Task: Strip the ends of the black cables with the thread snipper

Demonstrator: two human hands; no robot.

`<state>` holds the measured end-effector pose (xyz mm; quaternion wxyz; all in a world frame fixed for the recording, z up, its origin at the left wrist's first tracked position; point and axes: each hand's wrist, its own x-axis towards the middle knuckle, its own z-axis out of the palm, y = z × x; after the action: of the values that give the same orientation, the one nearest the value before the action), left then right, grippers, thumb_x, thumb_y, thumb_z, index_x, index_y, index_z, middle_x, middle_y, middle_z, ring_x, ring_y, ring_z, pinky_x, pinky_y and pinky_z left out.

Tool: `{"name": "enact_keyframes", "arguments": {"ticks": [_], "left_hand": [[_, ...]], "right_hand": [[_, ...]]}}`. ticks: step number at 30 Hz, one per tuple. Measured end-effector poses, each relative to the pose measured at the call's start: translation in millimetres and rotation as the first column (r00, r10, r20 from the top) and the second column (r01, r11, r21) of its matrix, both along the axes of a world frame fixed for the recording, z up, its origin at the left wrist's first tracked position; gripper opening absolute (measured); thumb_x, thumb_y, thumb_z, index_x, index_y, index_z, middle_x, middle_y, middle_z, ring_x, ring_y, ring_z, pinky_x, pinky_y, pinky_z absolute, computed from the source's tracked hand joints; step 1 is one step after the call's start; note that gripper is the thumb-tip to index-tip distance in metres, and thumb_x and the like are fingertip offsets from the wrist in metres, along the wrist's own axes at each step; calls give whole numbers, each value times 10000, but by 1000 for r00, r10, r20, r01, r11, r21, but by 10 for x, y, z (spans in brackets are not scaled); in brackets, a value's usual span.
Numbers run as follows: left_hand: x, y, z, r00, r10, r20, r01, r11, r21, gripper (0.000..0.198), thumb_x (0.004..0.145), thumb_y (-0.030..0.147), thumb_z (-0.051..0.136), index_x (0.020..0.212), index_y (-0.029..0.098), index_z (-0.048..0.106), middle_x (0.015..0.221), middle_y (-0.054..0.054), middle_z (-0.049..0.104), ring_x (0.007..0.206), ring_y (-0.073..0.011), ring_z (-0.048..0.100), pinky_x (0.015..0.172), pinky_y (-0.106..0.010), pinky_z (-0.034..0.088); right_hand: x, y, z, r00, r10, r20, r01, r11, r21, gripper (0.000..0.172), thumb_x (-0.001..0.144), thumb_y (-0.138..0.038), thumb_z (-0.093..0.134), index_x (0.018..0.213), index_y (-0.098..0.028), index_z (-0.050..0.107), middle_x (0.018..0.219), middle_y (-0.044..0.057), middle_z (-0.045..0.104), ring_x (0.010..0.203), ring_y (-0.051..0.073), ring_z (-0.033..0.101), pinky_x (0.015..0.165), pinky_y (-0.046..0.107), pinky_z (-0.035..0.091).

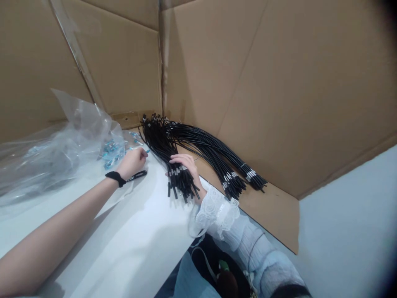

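Note:
A big bundle of black cables (173,145) with silver-banded ends lies fanned on the white table against the cardboard wall. My right hand (185,167), in a white lace cuff, rests on the near cable ends with fingers curled over them. My left hand (134,162), with a black band at the wrist, reaches toward the small blue connectors (111,152) and pinches one small blue piece between its fingertips. A single short black piece (136,176) lies just beside the left wrist.
A crumpled clear plastic bag (58,145) covers the left of the white table (139,240). Cardboard sheets (248,82) stand behind and to the right as walls. A dark bag (220,273) sits at my lap below the table edge.

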<state>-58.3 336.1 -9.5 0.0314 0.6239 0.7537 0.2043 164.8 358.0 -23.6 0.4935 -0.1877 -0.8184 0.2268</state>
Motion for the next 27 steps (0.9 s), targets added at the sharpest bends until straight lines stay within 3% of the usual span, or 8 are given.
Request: {"name": "enact_keyframes", "arguments": {"ticks": [7, 11, 14, 18, 20, 23, 25, 27], "left_hand": [[327, -297, 40, 969, -243, 40, 246, 965, -94, 302, 744, 228, 404, 944, 141, 613, 978, -93, 661, 900, -215, 606, 805, -300, 451], [496, -466, -5, 874, -485, 43, 486, 868, -98, 325, 812, 217, 383, 1067, 161, 576, 1085, -85, 614, 1001, -192, 561, 882, -293, 418], [562, -563, -69, 788, -608, -95, 599, 794, -106, 388, 844, 131, 303, 1156, 167, 531, 1057, -114, 596, 993, -205, 548, 865, -317, 413], [590, -590, -98, 779, -572, -257, 548, 820, -165, 462, 829, 67, 266, 1241, 187, 436, 1005, -101, 596, 782, -187, 591, 691, -295, 433], [605, -571, -102, 778, -561, -283, 531, 828, -183, 393, 847, 97, 268, 1170, 179, 477, 975, -90, 596, 699, -170, 585, 641, -284, 422], [625, -557, -89, 755, -591, -283, 576, 805, -145, 294, 887, 188, 281, 958, 161, 565, 905, -92, 591, 730, -171, 576, 691, -293, 419], [615, -586, -20, 795, -562, -229, 569, 821, -41, 298, 898, 255, 296, 888, 162, 579, 898, -100, 594, 795, -187, 570, 743, -315, 418], [587, -655, 125, 891, -455, -13, 454, 886, 91, 308, 896, 345, 321, 906, 170, 574, 894, -94, 612, 819, -193, 571, 749, -322, 431]], "right_hand": [[-13, 68, 200, 988, -93, -121, 92, 996, -11, 212, 777, -290, 598, 937, -160, 547, 1038, 88, 604, 1017, 167, 538, 963, 303, 398], [19, 113, 327, 975, -179, -133, 174, 983, -54, 271, 819, -341, 546, 1025, -170, 508, 1069, 91, 577, 1015, 170, 532, 945, 318, 422], [75, 78, 450, 972, -195, -131, 186, 979, -81, 245, 849, -349, 503, 1039, -194, 513, 1056, 76, 578, 992, 163, 541, 926, 318, 443], [125, -23, 583, 985, -154, -84, 148, 987, -67, 231, 876, -320, 457, 1077, -216, 506, 1094, 69, 558, 1035, 156, 523, 943, 306, 435], [117, -58, 621, 982, -163, -95, 158, 986, -56, 226, 878, -297, 452, 1075, -195, 496, 1088, 82, 548, 1041, 153, 517, 957, 302, 420], [85, -64, 640, 980, -166, -112, 162, 986, -46, 218, 878, -272, 449, 1065, -166, 488, 1070, 100, 541, 1039, 153, 515, 959, 303, 410], [61, -35, 618, 980, -158, -118, 154, 987, -44, 207, 872, -274, 463, 1048, -169, 489, 1064, 98, 545, 1026, 156, 520, 935, 302, 423], [27, 6, 565, 984, -146, -105, 141, 989, -55, 208, 851, -280, 503, 1035, -184, 493, 1049, 85, 560, 992, 159, 534, 905, 301, 435]]}}
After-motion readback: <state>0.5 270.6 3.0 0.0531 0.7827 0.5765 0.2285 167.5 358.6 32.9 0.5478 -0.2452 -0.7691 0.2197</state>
